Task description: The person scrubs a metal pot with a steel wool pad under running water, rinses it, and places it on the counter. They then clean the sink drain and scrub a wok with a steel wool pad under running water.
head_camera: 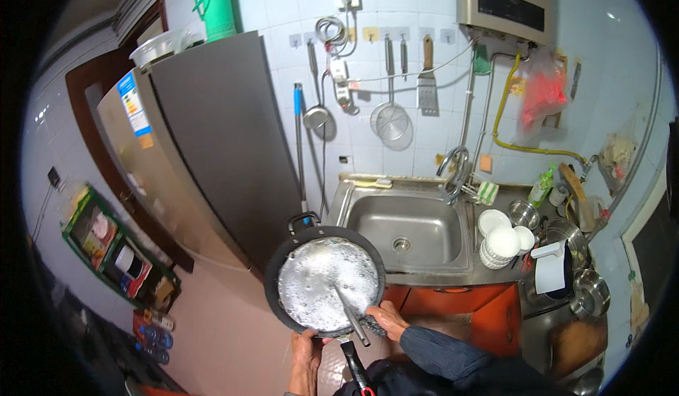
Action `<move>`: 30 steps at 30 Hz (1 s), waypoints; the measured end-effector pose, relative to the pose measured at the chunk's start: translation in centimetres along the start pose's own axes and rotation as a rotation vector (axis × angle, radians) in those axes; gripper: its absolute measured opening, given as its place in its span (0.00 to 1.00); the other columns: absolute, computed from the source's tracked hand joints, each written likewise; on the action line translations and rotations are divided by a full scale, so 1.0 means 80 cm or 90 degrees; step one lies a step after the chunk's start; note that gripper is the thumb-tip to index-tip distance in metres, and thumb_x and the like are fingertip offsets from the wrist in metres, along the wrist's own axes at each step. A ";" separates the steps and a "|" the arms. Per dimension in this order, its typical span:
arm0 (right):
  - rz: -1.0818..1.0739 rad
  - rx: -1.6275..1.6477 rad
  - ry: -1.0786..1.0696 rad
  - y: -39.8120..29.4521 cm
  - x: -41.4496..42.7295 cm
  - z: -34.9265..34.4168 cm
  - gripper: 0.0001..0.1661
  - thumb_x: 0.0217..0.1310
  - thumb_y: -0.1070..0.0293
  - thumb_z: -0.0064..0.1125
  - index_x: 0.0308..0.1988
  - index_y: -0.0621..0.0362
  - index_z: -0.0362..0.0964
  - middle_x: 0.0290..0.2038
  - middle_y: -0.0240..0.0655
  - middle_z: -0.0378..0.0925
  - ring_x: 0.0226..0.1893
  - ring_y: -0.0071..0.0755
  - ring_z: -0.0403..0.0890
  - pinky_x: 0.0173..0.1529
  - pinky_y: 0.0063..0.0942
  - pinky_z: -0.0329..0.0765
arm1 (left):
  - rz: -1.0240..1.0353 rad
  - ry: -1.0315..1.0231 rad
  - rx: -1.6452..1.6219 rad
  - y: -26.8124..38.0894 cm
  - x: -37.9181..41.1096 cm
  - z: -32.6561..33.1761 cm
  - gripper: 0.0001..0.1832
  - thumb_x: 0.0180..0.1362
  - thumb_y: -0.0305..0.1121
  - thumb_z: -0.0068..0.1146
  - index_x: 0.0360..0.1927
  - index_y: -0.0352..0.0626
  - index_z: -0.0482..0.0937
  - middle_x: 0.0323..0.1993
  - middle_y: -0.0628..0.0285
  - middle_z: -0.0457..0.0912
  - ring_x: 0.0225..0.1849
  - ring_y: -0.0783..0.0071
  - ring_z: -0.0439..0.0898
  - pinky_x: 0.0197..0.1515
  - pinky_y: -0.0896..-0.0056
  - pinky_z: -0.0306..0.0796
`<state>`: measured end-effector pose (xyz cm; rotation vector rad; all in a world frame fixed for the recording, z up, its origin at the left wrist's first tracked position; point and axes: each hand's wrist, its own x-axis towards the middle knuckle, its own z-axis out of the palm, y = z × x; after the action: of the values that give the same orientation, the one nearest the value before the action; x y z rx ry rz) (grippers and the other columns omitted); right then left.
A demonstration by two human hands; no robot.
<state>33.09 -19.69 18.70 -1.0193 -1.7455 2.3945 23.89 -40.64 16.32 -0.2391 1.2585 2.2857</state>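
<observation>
A dark wok (pixel 271 276) full of foamy, soapy water (pixel 318 279) is held out in front of me, left of the sink. My left hand (pixel 305 351) grips its near rim, with some fingers hidden below. At the near right rim, my right hand (pixel 391 320) holds a steel wool scourer (pixel 374 326) against the wok. A metal utensil handle (pixel 350 315) slants out of the foam over the rim between my hands; its other end is submerged. The wok's long black handle (pixel 354 364) points towards my body, and a loop handle (pixel 303 219) sits on the far side.
Beyond the wok is a stainless-steel sink (pixel 360 237) with a faucet (pixel 455 170). Stacked white bowls (pixel 498 247), a white cleaver-shaped item (pixel 550 274) and steel basins (pixel 590 292) crowd the right counter. A tall refrigerator (pixel 223 131) stands at the left. Strainers (pixel 391 123) and a slotted turner (pixel 427 91) hang on the wall.
</observation>
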 end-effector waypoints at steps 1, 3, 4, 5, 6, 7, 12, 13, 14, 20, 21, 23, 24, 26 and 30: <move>0.000 0.034 0.070 0.003 0.010 -0.008 0.21 0.53 0.62 0.64 0.41 0.68 0.74 0.36 0.38 0.76 0.35 0.32 0.78 0.39 0.34 0.75 | -0.013 -0.019 0.015 0.001 0.020 0.011 0.26 0.49 0.17 0.47 0.56 0.22 0.68 0.46 0.45 0.80 0.38 0.52 0.84 0.32 0.51 0.85; -0.029 -0.002 0.195 0.035 0.059 -0.045 0.28 0.55 0.57 0.62 0.45 0.73 0.75 0.42 0.42 0.77 0.43 0.36 0.76 0.44 0.35 0.74 | -0.068 -0.121 0.004 -0.021 0.076 0.020 0.24 0.52 0.16 0.46 0.55 0.23 0.69 0.49 0.45 0.78 0.40 0.49 0.83 0.33 0.47 0.87; -0.027 0.018 0.204 0.053 0.086 -0.072 0.28 0.55 0.57 0.62 0.46 0.73 0.74 0.43 0.43 0.76 0.44 0.37 0.76 0.45 0.36 0.74 | -0.110 -0.148 0.001 -0.045 0.113 0.018 0.23 0.52 0.16 0.46 0.54 0.23 0.70 0.49 0.45 0.78 0.40 0.48 0.83 0.32 0.47 0.87; -0.025 0.040 0.213 0.070 0.117 -0.106 0.28 0.55 0.57 0.62 0.46 0.72 0.73 0.44 0.43 0.76 0.44 0.37 0.76 0.45 0.37 0.74 | -0.152 -0.176 0.000 -0.063 0.141 0.028 0.22 0.52 0.16 0.46 0.53 0.23 0.70 0.49 0.45 0.78 0.40 0.48 0.83 0.32 0.48 0.87; -0.020 0.067 0.212 0.069 0.130 -0.120 0.28 0.55 0.57 0.62 0.46 0.72 0.73 0.45 0.44 0.75 0.45 0.38 0.75 0.46 0.38 0.74 | -0.136 -0.145 0.010 -0.064 0.143 0.058 0.20 0.52 0.15 0.46 0.51 0.22 0.70 0.47 0.45 0.78 0.39 0.48 0.83 0.32 0.46 0.87; -0.005 0.081 0.211 0.068 0.138 -0.138 0.29 0.55 0.56 0.63 0.47 0.72 0.72 0.46 0.44 0.75 0.46 0.38 0.75 0.48 0.38 0.73 | -0.160 -0.140 0.015 -0.076 0.159 0.070 0.19 0.53 0.14 0.46 0.51 0.22 0.70 0.47 0.45 0.78 0.39 0.48 0.83 0.33 0.46 0.87; 0.050 0.096 0.229 0.026 0.158 -0.211 0.36 0.58 0.55 0.62 0.55 0.72 0.64 0.55 0.47 0.68 0.55 0.41 0.69 0.58 0.41 0.69 | -0.225 -0.128 0.031 -0.124 0.213 0.152 0.15 0.56 0.13 0.45 0.48 0.23 0.68 0.43 0.45 0.77 0.37 0.48 0.83 0.37 0.41 0.86; 0.060 0.089 0.258 0.022 0.169 -0.225 0.36 0.59 0.54 0.62 0.56 0.72 0.63 0.56 0.47 0.67 0.56 0.41 0.69 0.58 0.42 0.68 | -0.245 -0.119 0.048 -0.135 0.226 0.166 0.16 0.56 0.13 0.44 0.49 0.23 0.67 0.43 0.45 0.76 0.36 0.48 0.82 0.37 0.40 0.86; 0.080 0.034 0.300 0.018 0.176 -0.238 0.39 0.59 0.54 0.64 0.59 0.71 0.62 0.57 0.47 0.66 0.58 0.43 0.69 0.60 0.41 0.68 | -0.260 -0.098 0.046 -0.146 0.237 0.180 0.13 0.56 0.14 0.46 0.46 0.29 0.68 0.38 0.51 0.76 0.32 0.53 0.80 0.33 0.43 0.85; 0.155 0.044 0.315 -0.001 0.219 -0.299 0.42 0.56 0.51 0.67 0.59 0.68 0.61 0.62 0.47 0.63 0.62 0.44 0.66 0.64 0.43 0.65 | -0.265 -0.085 0.088 -0.251 0.329 0.181 0.17 0.54 0.15 0.52 0.43 0.39 0.59 0.41 0.49 0.71 0.41 0.53 0.79 0.37 0.40 0.84; 0.170 0.040 0.325 -0.003 0.223 -0.313 0.41 0.55 0.51 0.67 0.58 0.67 0.62 0.62 0.47 0.63 0.63 0.44 0.66 0.64 0.43 0.64 | -0.280 -0.113 0.085 -0.256 0.334 0.197 0.21 0.55 0.15 0.53 0.45 0.39 0.55 0.44 0.46 0.68 0.43 0.51 0.78 0.36 0.42 0.85; 0.186 -0.013 0.387 0.017 0.246 -0.338 0.39 0.55 0.50 0.67 0.57 0.65 0.63 0.58 0.48 0.68 0.59 0.45 0.69 0.60 0.42 0.67 | -0.309 -0.088 0.108 -0.265 0.338 0.225 0.21 0.55 0.16 0.53 0.47 0.37 0.56 0.44 0.47 0.69 0.42 0.52 0.78 0.38 0.45 0.85; 0.184 -0.018 0.397 0.015 0.257 -0.338 0.39 0.55 0.51 0.68 0.57 0.65 0.63 0.56 0.48 0.69 0.56 0.44 0.71 0.58 0.42 0.69 | -0.309 -0.094 0.107 -0.262 0.344 0.234 0.21 0.55 0.16 0.53 0.47 0.37 0.56 0.44 0.47 0.69 0.42 0.53 0.78 0.38 0.46 0.85; 0.172 0.117 0.295 0.009 0.264 -0.353 0.33 0.56 0.54 0.69 0.52 0.63 0.64 0.49 0.46 0.73 0.48 0.42 0.77 0.50 0.40 0.73 | -0.334 -0.098 0.127 -0.284 0.372 0.220 0.21 0.56 0.16 0.53 0.49 0.37 0.58 0.45 0.48 0.70 0.42 0.54 0.78 0.39 0.50 0.85; 0.161 0.190 0.309 0.004 0.281 -0.358 0.26 0.58 0.56 0.69 0.44 0.57 0.63 0.38 0.39 0.71 0.38 0.36 0.75 0.46 0.44 0.75 | -0.385 -0.063 0.160 -0.306 0.406 0.225 0.21 0.56 0.17 0.52 0.51 0.38 0.59 0.46 0.47 0.70 0.39 0.55 0.78 0.33 0.48 0.83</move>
<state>29.84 12.79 2.50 -1.6683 -1.1210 2.1774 10.50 -3.58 -4.34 -0.3545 1.2050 1.5959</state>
